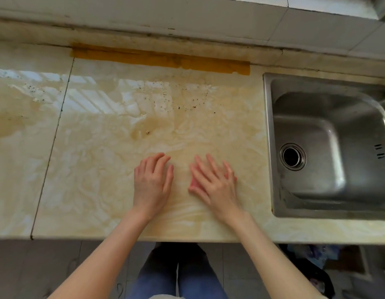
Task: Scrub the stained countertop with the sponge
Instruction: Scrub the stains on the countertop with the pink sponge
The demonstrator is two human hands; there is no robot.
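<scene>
Found the left hand [152, 184] lying loose and empty on the countertop [90, 169], just left of the sponge [194, 184]. Found that pink sponge pinned flat under the right hand [216, 184], fingers straight and spread, its long axis hidden. Judged the brown stain [141, 126] and dark specks [178, 102] ahead and leftward of it, the sink [267, 126] well rightward.

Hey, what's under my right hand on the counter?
A pink sponge, on the countertop beneath the right hand. Only its thumb-side edge and a sliver between fingers show; the rest is covered.
</scene>
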